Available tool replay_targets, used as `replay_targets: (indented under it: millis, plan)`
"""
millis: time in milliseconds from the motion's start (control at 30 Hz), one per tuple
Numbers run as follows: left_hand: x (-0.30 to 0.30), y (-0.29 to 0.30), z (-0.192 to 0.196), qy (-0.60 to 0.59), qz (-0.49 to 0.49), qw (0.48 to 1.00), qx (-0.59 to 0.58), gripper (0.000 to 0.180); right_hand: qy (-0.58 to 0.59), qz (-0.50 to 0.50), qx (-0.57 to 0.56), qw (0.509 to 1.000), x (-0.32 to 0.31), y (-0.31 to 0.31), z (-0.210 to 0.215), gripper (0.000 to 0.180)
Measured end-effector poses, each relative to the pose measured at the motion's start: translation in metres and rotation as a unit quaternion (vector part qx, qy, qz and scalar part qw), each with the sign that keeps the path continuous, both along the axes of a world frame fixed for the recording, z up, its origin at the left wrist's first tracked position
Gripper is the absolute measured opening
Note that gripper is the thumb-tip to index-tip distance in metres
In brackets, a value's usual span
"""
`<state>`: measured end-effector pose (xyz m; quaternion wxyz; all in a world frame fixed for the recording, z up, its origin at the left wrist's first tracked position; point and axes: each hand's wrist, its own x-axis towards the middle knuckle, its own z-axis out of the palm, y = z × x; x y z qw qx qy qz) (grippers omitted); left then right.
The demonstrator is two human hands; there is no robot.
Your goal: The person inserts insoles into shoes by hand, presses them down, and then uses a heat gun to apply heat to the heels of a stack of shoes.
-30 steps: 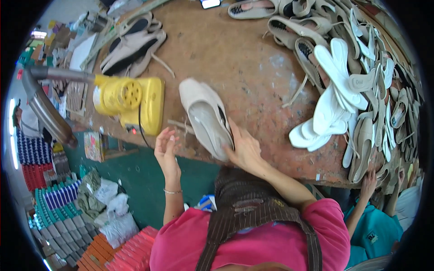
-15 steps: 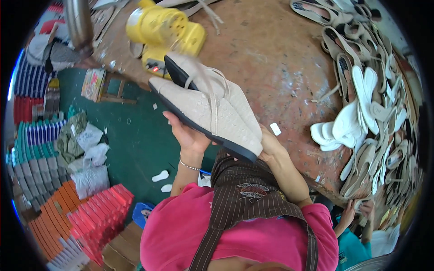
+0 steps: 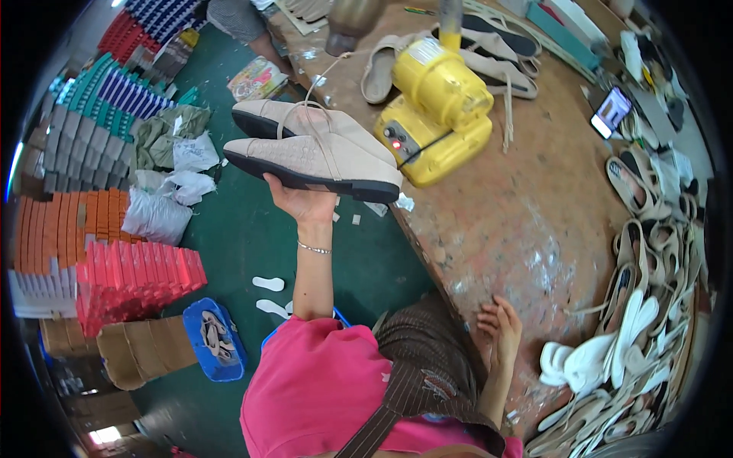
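Observation:
A pair of beige flat shoes [image 3: 313,162] with thin straps and black soles lies side by side across my raised left hand [image 3: 302,204]. The left fingers grip the shoes from below and are partly hidden behind them. Both toes point left, over the green floor, and the heels reach toward the workbench edge. Over the near edge of the brown workbench [image 3: 527,221], my right hand [image 3: 501,328] is open, fingers apart, holding nothing. White shoe insoles [image 3: 588,355] lie to its right.
A yellow machine [image 3: 439,114] with a small red light stands on the bench beyond the shoes. Beige shoes [image 3: 649,252] and a phone [image 3: 611,113] lie along the right. A blue basin [image 3: 216,343] of shoes and stacked red boxes [image 3: 141,278] are at left.
My left hand has carried the pair of shoes to the left. My right hand has let go of the heels and moved down to the right. The view has turned.

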<state>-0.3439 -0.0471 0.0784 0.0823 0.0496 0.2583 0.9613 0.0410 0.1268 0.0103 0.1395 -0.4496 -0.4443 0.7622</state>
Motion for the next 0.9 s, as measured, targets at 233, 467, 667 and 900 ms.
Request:
replay_targets:
  millis: [233,467,667,900]
  plan:
    - [-0.064,0.019,0.008,0.051,0.027,0.997,0.044,0.082,-0.007,-0.036,-0.087,0.996,-0.003,0.016,-0.012,0.027]
    - [-0.086,0.046,0.015,0.059,0.02,0.996,0.058,0.083,-0.008,-0.041,-0.12,0.992,-0.003,0.023,-0.01,0.026]
    - [-0.094,0.057,0.007,0.036,-0.006,0.998,0.049,0.088,-0.011,-0.037,-0.123,0.992,-0.005,0.025,-0.007,0.027]
    - [-0.071,0.04,0.01,0.019,0.04,0.999,0.024,0.083,-0.009,-0.034,-0.12,0.992,-0.006,0.024,-0.008,0.027]
